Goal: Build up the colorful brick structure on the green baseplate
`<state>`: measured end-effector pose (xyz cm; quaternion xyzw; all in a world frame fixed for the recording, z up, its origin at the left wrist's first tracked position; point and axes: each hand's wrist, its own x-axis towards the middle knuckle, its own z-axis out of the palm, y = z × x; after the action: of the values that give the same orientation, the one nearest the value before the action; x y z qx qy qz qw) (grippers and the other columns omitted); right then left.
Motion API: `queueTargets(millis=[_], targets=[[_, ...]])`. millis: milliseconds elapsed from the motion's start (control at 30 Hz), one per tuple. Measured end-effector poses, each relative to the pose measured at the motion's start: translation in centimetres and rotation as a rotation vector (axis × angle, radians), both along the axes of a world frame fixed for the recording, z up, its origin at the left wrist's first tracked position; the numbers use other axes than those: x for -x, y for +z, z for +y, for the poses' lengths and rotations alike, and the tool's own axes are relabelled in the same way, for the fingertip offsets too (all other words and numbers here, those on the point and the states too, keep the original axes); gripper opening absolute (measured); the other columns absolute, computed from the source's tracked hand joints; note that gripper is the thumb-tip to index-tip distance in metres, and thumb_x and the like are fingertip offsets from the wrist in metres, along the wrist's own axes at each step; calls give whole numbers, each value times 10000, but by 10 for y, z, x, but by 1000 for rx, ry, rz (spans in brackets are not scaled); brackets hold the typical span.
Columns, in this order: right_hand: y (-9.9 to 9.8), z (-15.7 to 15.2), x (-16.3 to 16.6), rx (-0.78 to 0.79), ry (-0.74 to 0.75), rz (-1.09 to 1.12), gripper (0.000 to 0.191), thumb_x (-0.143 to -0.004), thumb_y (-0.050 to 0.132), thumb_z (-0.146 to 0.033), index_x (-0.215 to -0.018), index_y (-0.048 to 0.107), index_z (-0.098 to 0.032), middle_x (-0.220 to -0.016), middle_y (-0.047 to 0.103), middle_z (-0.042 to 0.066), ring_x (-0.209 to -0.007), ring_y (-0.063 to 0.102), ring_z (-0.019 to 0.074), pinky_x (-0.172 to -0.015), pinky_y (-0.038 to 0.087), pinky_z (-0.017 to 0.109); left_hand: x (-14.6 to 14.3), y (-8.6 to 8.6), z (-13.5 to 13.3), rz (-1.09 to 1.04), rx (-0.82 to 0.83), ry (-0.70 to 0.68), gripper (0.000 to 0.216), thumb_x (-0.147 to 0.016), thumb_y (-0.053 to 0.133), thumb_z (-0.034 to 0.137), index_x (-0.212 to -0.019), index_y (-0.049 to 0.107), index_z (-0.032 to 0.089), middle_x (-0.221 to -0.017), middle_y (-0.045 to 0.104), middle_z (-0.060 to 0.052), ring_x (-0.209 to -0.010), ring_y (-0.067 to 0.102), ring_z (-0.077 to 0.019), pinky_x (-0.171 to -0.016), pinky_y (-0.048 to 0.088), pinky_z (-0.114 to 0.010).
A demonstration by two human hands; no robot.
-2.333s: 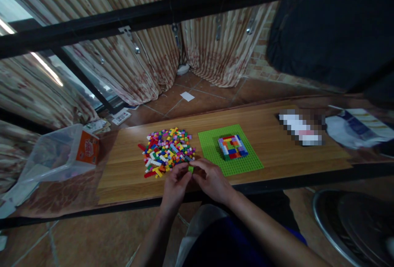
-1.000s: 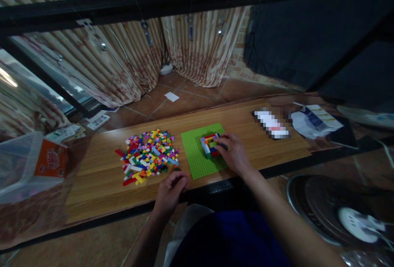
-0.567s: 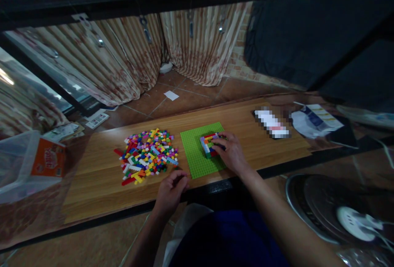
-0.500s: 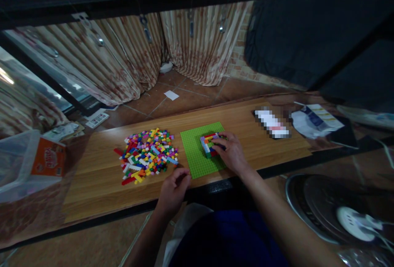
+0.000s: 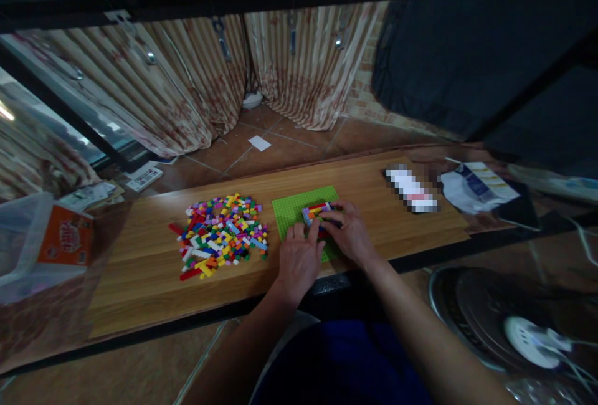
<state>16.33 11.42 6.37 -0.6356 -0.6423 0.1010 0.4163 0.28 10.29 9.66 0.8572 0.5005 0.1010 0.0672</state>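
A green baseplate (image 5: 294, 209) lies on the wooden table (image 5: 140, 268), with a small multicoloured brick build (image 5: 315, 211) standing on it. My right hand (image 5: 352, 237) rests on the build's right side, fingers pressed against its bricks. My left hand (image 5: 299, 258) lies flat on the baseplate's near part, its fingertips touching the build's left side. A pile of loose coloured bricks (image 5: 219, 237) spreads to the left of the plate. Whether either hand hides a loose brick cannot be told.
A clear plastic tub with an orange label (image 5: 60, 243) stands at the far left. A blurred flat object (image 5: 411, 190) and a white paper packet (image 5: 476, 184) lie at the table's right end. A fan (image 5: 509, 330) stands on the floor at lower right.
My left hand has moved from the table's front edge, right of the pile, onto the baseplate beside the build. My right hand has stayed on the build.
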Motion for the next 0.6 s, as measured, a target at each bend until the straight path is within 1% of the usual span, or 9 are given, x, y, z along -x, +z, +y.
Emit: queueTargets(millis=[167,267,433,600], targets=[[0,3,-1,20,-3,27,121,-798,681,-257,-890,760,-260,-1160,602,88,-1087,573,243,-956,471,443,1,-2,3,26,-24,-16,484,-928,527,331,-1392,426,236,-1109,541,-91,-1019,534,-236,-818,485,-349],[2,5,-3,47,6,7,131,-775,695,-237,-887,762,-255,-1163,614,93,-1093,574,248,-959,468,447,-1,-3,5,42,-11,-21,460,-938,505,311,-1382,430,217,-1091,551,-92,-1029,535,-238,-819,486,-347],[5,8,-7,122,27,-53,147,-771,684,-232,-891,763,-265,-1110,661,84,-1059,601,255,-935,477,458,-4,-5,8,74,7,-62,438,-945,458,221,-1377,421,160,-1057,579,-99,-997,554,-232,-828,481,-351],[12,8,-5,134,50,-94,151,-768,679,-244,-890,767,-263,-1089,677,84,-1064,605,265,-955,465,467,-4,-2,9,77,19,-72,420,-947,439,215,-1362,443,152,-1061,596,-101,-1001,563,-235,-827,482,-349]])
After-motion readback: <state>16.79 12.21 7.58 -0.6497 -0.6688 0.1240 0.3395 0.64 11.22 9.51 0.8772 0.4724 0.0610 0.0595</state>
